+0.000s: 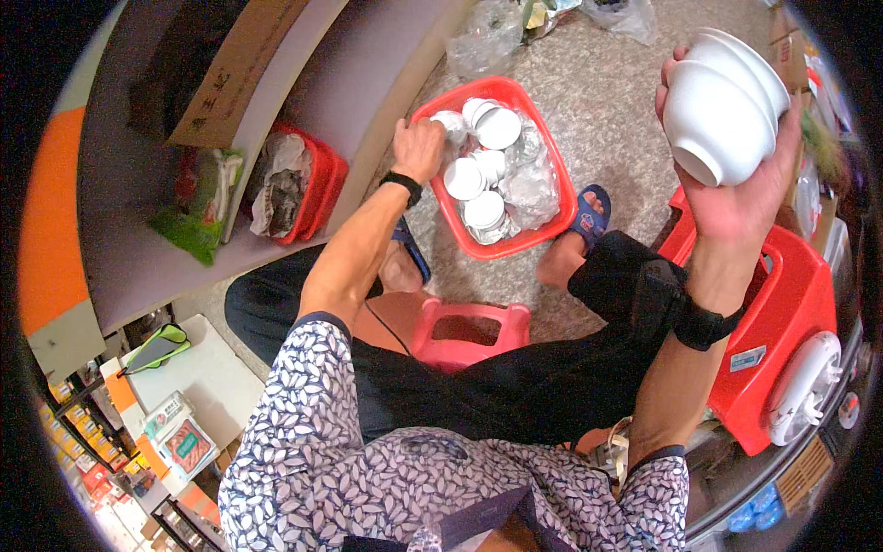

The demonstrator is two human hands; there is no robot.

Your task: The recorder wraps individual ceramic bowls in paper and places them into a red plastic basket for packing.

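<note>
A stack of white bowls [721,114], tilted on its side, rests in my right hand [738,200], raised at the upper right. My fingers wrap around its far side and the palm supports it from below. My left hand [419,148] is at the left rim of a red plastic basket [507,250] on the floor. Its fingertips are partly hidden beside a white wrapped item [452,125], so what they grip is unclear. Inside the basket lie several round white pieces of tableware [498,128], some stacked, among crumpled clear plastic wrapping [531,196].
A red plastic stool [469,352] stands between my legs. Left is a shelf [386,90] with stacked red baskets [324,186] and a cardboard box [231,76]. A red ride-on toy [779,331] stands right. Plastic bags [486,34] lie ahead on the floor.
</note>
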